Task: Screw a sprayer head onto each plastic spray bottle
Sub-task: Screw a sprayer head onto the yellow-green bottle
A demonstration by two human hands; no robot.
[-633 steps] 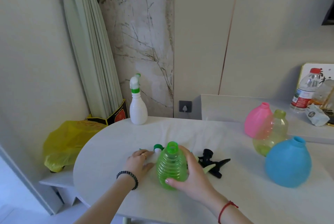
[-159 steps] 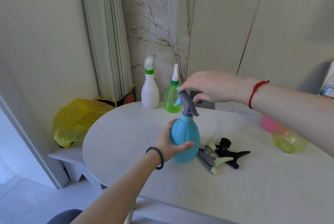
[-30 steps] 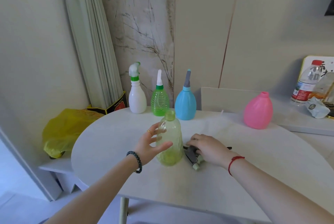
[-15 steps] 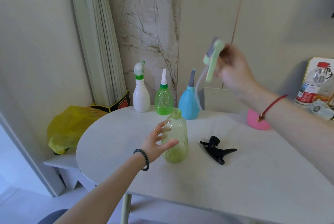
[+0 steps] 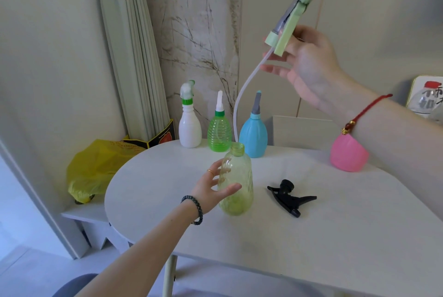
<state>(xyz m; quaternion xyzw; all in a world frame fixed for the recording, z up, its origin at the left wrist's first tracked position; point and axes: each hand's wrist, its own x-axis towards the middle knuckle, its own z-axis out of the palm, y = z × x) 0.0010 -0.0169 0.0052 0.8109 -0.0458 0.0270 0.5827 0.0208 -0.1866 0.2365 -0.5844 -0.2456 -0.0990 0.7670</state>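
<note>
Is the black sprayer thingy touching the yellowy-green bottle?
Apart. The head view shows a strip of bare table between the black sprayer head and the yellow-green bottle.

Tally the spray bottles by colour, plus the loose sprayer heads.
White bottle: 1
Green bottle: 1
Blue bottle: 1
Yellow-green bottle: 1
Pink bottle: 1
Loose sprayer heads: 2 (pale green head in the right hand, black head on the table)
Total: 7
</note>
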